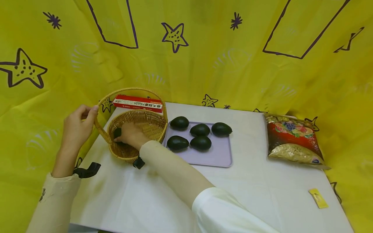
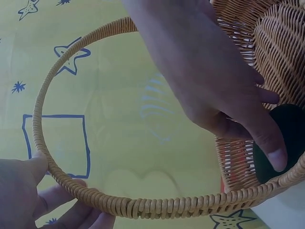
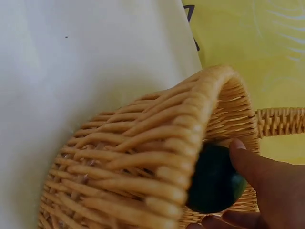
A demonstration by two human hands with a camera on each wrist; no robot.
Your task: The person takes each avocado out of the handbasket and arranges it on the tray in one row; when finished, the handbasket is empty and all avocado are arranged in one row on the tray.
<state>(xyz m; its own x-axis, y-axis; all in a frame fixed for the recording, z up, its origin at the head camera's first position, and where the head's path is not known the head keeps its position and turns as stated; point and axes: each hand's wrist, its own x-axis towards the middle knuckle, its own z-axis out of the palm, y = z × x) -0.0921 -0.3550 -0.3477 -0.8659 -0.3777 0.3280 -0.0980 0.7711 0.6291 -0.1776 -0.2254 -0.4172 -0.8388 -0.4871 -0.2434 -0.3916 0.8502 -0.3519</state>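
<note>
A woven wicker basket [image 1: 151,126] with a tall arched handle stands at the left of the table. My left hand [image 1: 76,127] grips that handle [image 2: 119,205] on its left side, thumb and fingers around it. Inside the basket, my right hand [image 1: 132,133] holds a dark green avocado [image 3: 214,179] near the left inner wall. In the left wrist view the thumb lies over the avocado [image 2: 290,129], and the far fingers are partly hidden. Right of the basket, several avocados [image 1: 201,143] lie on a pale lilac tray [image 1: 209,160].
Behind the basket lies a red and white pasta box [image 1: 137,103]. A red and gold food bag [image 1: 294,139] sits at the right edge of the table, with a small yellow packet [image 1: 318,198] nearer the front. Yellow patterned cloth [image 1: 201,71] hangs along the back and sides.
</note>
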